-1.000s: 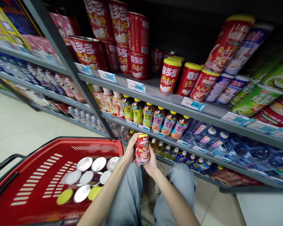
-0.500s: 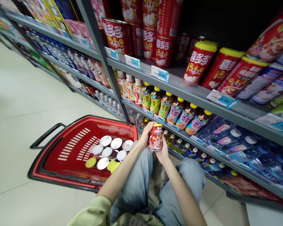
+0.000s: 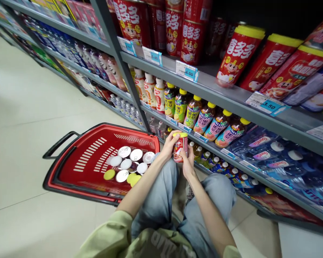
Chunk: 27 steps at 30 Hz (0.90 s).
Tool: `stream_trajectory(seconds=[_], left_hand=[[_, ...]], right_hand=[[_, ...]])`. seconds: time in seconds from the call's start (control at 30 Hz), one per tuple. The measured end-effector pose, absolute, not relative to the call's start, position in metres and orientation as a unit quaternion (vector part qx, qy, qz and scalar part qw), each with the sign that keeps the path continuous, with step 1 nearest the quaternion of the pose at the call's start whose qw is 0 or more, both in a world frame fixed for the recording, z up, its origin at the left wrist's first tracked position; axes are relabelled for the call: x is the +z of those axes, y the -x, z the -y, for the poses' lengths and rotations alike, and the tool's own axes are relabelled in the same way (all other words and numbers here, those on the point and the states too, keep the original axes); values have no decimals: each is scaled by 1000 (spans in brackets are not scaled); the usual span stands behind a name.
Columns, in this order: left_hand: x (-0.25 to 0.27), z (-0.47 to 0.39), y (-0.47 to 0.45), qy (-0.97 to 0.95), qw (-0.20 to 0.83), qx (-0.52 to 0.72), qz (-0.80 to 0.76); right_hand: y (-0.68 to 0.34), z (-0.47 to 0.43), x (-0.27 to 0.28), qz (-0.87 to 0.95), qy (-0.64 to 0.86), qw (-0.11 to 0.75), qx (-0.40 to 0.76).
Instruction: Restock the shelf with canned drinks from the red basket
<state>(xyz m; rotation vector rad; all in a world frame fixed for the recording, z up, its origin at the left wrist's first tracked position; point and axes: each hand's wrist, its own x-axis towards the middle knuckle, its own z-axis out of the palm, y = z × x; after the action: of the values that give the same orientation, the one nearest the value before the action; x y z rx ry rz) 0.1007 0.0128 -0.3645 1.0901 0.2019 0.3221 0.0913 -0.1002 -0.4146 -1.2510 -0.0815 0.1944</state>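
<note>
A red can (image 3: 179, 149) with a yellow lid is held upright between both hands, just above my knees. My left hand (image 3: 170, 145) grips its left side, with fingers up at the lid. On the lower right side my right hand (image 3: 188, 161) is closed, its thumb lying across the front of the label. To the left, a red shopping basket (image 3: 70, 150) with a black rim stands on the floor. Several cans (image 3: 136, 155) with silver, white and yellow tops stand inside it, partly behind my left forearm.
Grey shelving (image 3: 161, 68) runs along the front and right. Red cans (image 3: 240, 53) fill its upper level, and tea bottles (image 3: 204, 116) line the level below. Packs of water bottles (image 3: 269, 154) sit at right. The basket's black handle (image 3: 60, 143) sticks out leftward over the tiled floor (image 3: 18, 172).
The can has been turned, so its label now faces differently. My right thumb has come across its front. The view has shifted slightly, with the upper shelf appearing closer.
</note>
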Motion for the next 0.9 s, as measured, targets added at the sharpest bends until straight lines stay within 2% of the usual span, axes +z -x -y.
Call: stream_trajectory(seconds=[0.13,0.37,0.53,0.9], left_hand=[[-362,-10,-99,-514,843,138,-80],[-364,-11,-100,-467,869,137,-90],[-363,-13,-98,-436,885,142,-86],[-359,-13,-97,-418,893,137,-94]], right_hand=[[-87,102,-403,76,648,758,-15],[-77,109,-400,198,769,567,-219],[-68,110,-400,242,788,504,-256],[-68,110,-401,238,797,493,-257]])
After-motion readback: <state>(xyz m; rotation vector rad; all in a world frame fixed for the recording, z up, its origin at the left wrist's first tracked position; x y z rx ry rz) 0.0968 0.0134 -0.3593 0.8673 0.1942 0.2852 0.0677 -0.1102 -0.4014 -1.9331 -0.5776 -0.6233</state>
